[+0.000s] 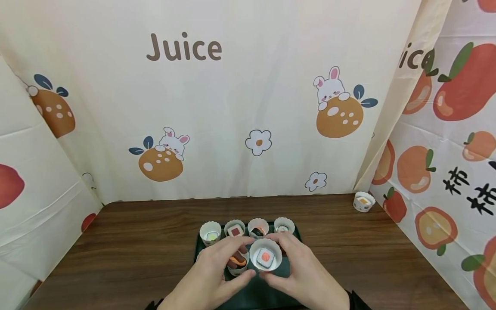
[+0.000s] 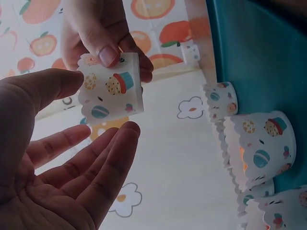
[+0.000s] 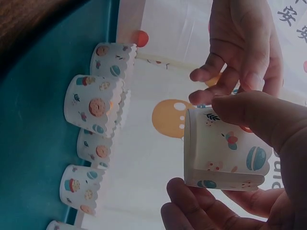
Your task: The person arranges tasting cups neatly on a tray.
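Note:
My right hand [image 1: 294, 267] holds a white paper baking cup [image 1: 277, 247], thumb on one side and fingers on the other. Inside the cup sits a small sushi-shaped piece [image 1: 265, 257], white with an orange-pink centre. Around the cup's other side, my left hand [image 1: 217, 269] is spread with relaxed fingers. Its thumb tip comes right up to the scalloped rim in the left wrist view. Below is a dark green tray [image 1: 248, 297]. Another cup [image 1: 237, 272] with an orange-topped piece stands there, partly hidden by my left hand.
Several filled paper cups line the tray's back edge, among them one with a yellow-green centred piece [image 1: 212, 236]. A lone cup [image 1: 362, 207] stands at the far right corner of the wooden table [image 1: 135, 241]. Printed cloth [image 1: 217, 94] hangs behind and at both sides.

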Demonstrator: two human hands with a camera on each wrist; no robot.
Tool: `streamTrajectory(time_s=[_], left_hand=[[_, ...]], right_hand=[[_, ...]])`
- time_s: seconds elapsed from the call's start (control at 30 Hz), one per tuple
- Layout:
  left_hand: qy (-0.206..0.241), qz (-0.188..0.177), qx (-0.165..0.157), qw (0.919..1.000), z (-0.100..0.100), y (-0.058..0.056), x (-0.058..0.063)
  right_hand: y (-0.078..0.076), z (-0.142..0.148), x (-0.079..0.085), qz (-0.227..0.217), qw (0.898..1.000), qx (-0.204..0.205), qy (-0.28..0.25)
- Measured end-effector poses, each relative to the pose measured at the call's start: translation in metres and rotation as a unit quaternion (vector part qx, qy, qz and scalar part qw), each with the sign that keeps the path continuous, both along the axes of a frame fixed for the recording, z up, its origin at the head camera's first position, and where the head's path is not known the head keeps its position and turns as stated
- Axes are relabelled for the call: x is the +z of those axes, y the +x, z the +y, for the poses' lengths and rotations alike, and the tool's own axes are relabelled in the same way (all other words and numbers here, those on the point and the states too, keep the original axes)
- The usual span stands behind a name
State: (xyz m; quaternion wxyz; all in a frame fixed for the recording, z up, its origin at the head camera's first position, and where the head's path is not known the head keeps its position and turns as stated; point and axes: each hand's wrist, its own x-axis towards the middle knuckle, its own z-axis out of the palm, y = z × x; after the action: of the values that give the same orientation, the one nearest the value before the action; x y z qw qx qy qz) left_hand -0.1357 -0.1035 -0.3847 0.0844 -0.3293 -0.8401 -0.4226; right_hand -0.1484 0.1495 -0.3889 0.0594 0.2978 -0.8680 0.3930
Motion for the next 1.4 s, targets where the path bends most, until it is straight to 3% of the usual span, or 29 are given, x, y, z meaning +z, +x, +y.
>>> streamTrajectory(time_s=[0.27, 0.53, 0.83, 1.0, 1.4], left_hand=[[0.007, 0.024, -0.009, 0.9997, 0.0034, 0.0009, -0.0024], [0.013, 0.011, -0.012, 0.9998, 0.0004, 0.0021, 0.0022], [0.025, -0.03, -0.015, 0.9991, -0.0014, -0.0002, 0.0043], [0.034, -0.039, -0.006, 0.9987, -0.0017, 0.0004, 0.0052], [0.024, -0.042, 0.025, 0.9985, 0.0022, 0.0, 0.0008]], right_hand=[[0.004, -0.0038, -0.0003, -0.008, 1.0, 0.012, 0.004], [0.0056, -0.0007, 0.0029, -0.014, 1.0, 0.021, 0.0], [0.0034, 0.003, 0.0044, -0.024, 0.999, 0.033, 0.014], [0.0037, 0.0027, 0.0062, -0.033, 0.999, 0.031, 0.012], [0.0056, -0.0024, 0.0048, 0.007, 0.999, 0.039, -0.027]])
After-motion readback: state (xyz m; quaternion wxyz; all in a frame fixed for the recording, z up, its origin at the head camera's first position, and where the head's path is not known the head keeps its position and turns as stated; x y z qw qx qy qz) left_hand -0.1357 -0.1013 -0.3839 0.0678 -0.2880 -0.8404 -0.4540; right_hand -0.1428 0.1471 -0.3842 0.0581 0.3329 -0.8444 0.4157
